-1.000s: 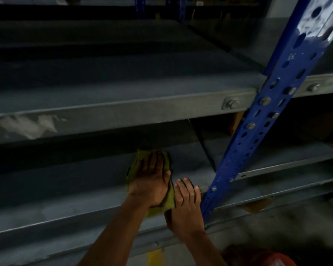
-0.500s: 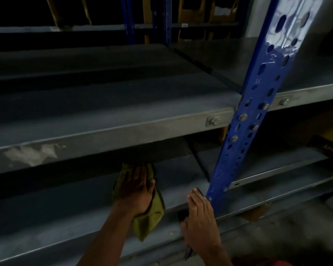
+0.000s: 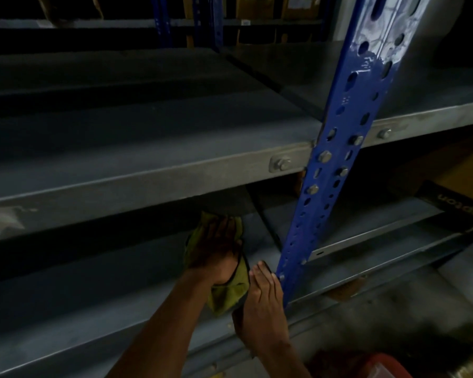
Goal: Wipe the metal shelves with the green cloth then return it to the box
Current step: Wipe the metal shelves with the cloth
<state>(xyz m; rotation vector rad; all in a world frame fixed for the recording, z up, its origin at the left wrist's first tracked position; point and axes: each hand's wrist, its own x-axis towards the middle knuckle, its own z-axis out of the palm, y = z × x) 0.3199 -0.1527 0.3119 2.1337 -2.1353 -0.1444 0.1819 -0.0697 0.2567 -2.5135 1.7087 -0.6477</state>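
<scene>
In the head view, the left hand (image 3: 216, 249) presses the green cloth (image 3: 230, 290) flat on the lower metal shelf (image 3: 93, 296), fingers straight. The right hand (image 3: 262, 301), relaxed, rests on the shelf edge beside the blue upright (image 3: 336, 159). I judge the wiping step is in hand; next calls for sliding the cloth further along.

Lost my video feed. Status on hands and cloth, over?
Left hand flat on green cloth, pressing it to lower shelf. Right hand braced on shelf edge beside blue upright. Nothing blocking.

Blue perforated upright post (image 3: 347, 148) with bolts, dark printed box (image 3: 459, 205) at right, red object (image 3: 380, 366) bottom right
</scene>
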